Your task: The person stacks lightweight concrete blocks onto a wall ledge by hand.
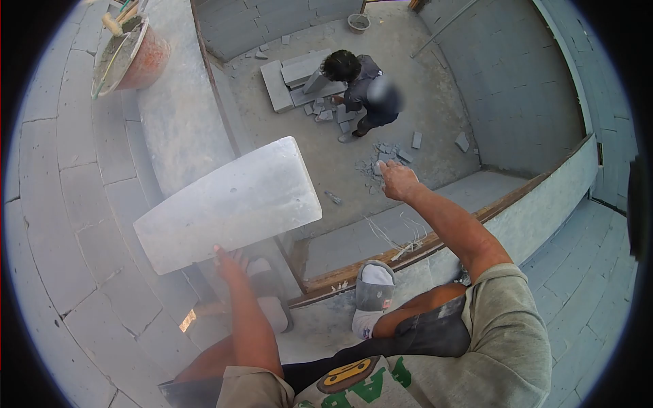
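My left hand [231, 263] grips the near edge of a long pale-grey concrete block [235, 200], thumb at the edge and the other fingers partly hidden. The block is tilted and overlaps the top of the wall in this view. Stretched out over the room below, my right hand [398, 180] has its fingers drawn together. A pale spot shows at those fingertips, against the rubble [388, 155] on the floor; I cannot tell whether the hand holds it.
My sandalled feet [375, 284] stand on a narrow ledge edged with timber. A bucket of mortar [139, 58] with tools sits on the wall top at upper left. Below, a person [371, 95] bends beside stacked blocks [277, 88]. Loose wires [408, 238] stick up near the ledge.
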Demonstrator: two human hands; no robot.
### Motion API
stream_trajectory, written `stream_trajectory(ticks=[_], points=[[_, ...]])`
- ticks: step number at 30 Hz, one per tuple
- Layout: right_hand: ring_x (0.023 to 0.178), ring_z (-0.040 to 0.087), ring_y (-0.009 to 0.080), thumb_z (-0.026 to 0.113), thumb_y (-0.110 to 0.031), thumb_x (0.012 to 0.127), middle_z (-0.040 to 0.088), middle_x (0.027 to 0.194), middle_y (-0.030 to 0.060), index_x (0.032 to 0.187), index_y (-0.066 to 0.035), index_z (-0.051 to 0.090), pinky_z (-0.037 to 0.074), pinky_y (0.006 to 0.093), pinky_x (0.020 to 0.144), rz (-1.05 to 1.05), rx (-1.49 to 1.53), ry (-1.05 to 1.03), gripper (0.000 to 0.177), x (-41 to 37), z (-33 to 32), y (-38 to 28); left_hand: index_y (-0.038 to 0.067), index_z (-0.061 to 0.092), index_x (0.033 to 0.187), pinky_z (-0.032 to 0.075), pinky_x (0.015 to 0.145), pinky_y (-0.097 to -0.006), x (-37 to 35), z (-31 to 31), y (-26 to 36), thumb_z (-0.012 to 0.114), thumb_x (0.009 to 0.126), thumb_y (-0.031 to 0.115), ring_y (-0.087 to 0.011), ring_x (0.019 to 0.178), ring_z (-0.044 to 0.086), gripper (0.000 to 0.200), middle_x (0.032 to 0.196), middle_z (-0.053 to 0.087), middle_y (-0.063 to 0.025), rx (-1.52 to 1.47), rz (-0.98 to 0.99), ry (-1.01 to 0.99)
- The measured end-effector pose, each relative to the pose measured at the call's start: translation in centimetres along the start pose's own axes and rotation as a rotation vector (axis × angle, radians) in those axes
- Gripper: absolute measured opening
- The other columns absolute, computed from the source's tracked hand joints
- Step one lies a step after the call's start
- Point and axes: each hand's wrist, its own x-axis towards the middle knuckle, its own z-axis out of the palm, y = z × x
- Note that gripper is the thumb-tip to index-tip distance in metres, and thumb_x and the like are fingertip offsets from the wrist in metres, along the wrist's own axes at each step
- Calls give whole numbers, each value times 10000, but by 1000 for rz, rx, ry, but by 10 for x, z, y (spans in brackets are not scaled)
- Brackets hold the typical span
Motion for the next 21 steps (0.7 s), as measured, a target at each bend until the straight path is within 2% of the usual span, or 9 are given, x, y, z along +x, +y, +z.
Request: stream_trajectory(ticks=[6,10,12,15,17,21], points=[[1183,498,294,657,-160,801,468,1275,157,1408,-43,316,455,402,940,-40,-138,65,706,10,-22,-3,57,129,1478,465,874,-543,5,-3,-3,573,890,517,-398,1127,556,868,1423,370,-181,5,3,-2],[1207,472,291,661,-156,798,445,1298,155,1416,-48,299,436,411,954,-49,-170,104,724,17,-34,-9,54,135,1475,466,868,-540,3,0,0,566,894,516,-394,1127,556,859,1411,381,-178,8,-3,4],[1226,448,291,673,-173,795,431,1310,155,1425,-54,281,427,423,963,-91,-236,210,751,21,-33,-10,54,139,1475,465,867,-541,2,0,-2,566,895,514,-395,1125,557,854,1410,382,-178,8,-8,10],[1258,418,297,681,-207,799,410,1344,159,1428,-58,273,409,434,988,-86,-192,155,765,21,-42,-18,54,149,1473,463,870,-540,-5,3,1,571,895,508,-394,1123,559,848,1401,392,-181,29,11,8],[1271,408,301,683,-225,802,400,1360,162,1426,-59,275,402,435,999,-95,-169,151,765,21,-34,-19,21,384,1288,465,824,-502,-9,8,1,554,858,609,-347,1088,577,748,1222,532,-201,49,55,78],[1304,379,311,685,-253,809,374,1399,169,1424,-63,282,384,436,1026,-85,-101,81,760,14,-29,-21,23,383,1287,465,826,-500,-11,10,1,554,857,610,-345,1095,572,748,1223,533,-194,44,62,90]])
